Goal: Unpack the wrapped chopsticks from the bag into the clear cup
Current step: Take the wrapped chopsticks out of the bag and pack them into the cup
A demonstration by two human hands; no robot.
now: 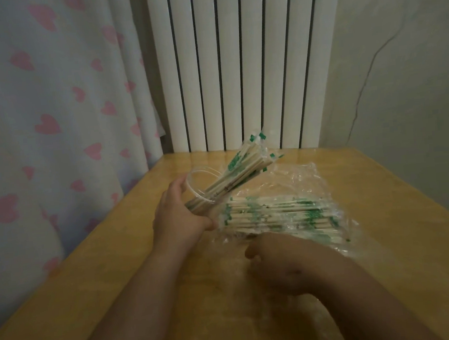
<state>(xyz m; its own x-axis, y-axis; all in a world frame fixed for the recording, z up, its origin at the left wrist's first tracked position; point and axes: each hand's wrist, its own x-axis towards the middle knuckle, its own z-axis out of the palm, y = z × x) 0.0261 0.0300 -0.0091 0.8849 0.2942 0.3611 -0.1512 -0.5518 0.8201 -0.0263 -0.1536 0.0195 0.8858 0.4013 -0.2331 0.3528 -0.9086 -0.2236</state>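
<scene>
Desk (118,276): wooden, glossy, carries everything; both forearms reach across it.

Bag (312,180): clear crinkled film, lying flat just beyond the right hand, its open end toward the left hand. Limp and slippery; likely to slide unless pinned.

Wrapped chopsticks (277,214): a thick stack remains in the bag, lying crosswise directly above the right hand. Light, stiff sticks in slick sleeves; best pinched as a small bundle near one end.

Clear cup (200,188): tilted, mouth toward the bag, with a bundle fanning out beyond its rim. Thin plastic, probably flexes if squeezed.

Left hand (179,215): wrapped round the cup's side, fingers closed on it.

Right hand (284,260): curled at the bag's near edge, fingers hidden; cannot tell if it grips anything.

Green print on the sleeves, too blurred to read.
</scene>
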